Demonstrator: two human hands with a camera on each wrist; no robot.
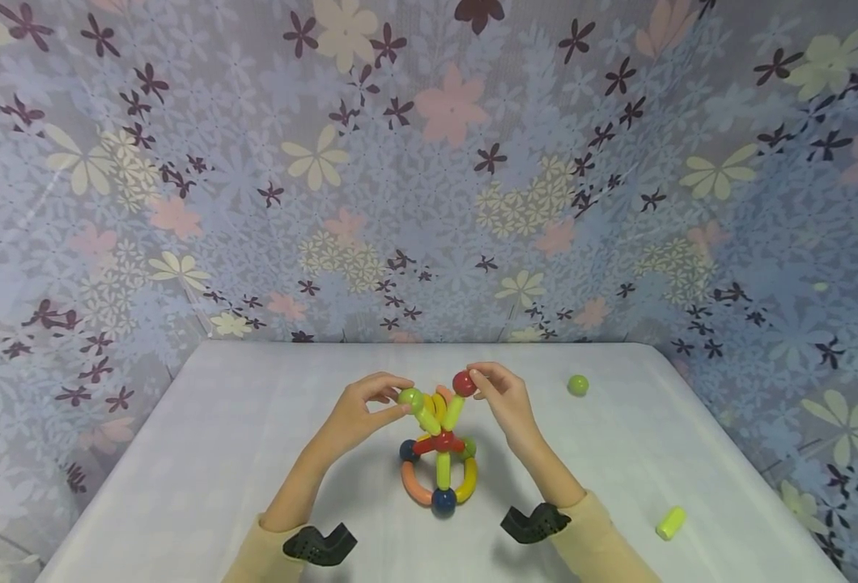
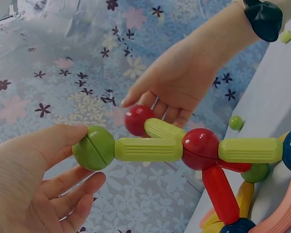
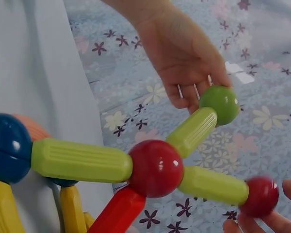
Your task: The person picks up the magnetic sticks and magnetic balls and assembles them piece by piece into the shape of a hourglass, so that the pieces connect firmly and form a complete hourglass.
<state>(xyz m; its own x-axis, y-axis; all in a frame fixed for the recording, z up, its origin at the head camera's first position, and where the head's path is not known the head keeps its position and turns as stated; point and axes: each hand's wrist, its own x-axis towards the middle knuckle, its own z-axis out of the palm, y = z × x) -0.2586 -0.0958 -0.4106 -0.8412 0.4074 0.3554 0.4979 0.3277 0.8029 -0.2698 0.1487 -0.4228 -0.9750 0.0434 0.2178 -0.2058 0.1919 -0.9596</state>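
A built figure of balls and ribbed sticks stands on the table, with a red centre ball [image 2: 201, 148] where several sticks meet. Two light-green sticks rise from it in a V. On the left one sits a green ball [image 1: 410, 399], held between thumb and fingers of my left hand [image 1: 366, 409]. The other stick carries a red ball [image 1: 464, 383], with the thumb and fingers of my right hand [image 1: 505, 398] around it. Below is a ring of curved pieces, including a yellow one [image 1: 467, 481] and an orange one [image 1: 415, 484], joined by blue balls [image 1: 443, 502].
A loose green ball [image 1: 578, 385] lies at the back right of the white table [image 1: 254, 421]. Nearer the front right lies a loose light-green stick [image 1: 670, 523]. Flower-patterned cloth [image 1: 429, 202] hangs behind the table and along its sides.
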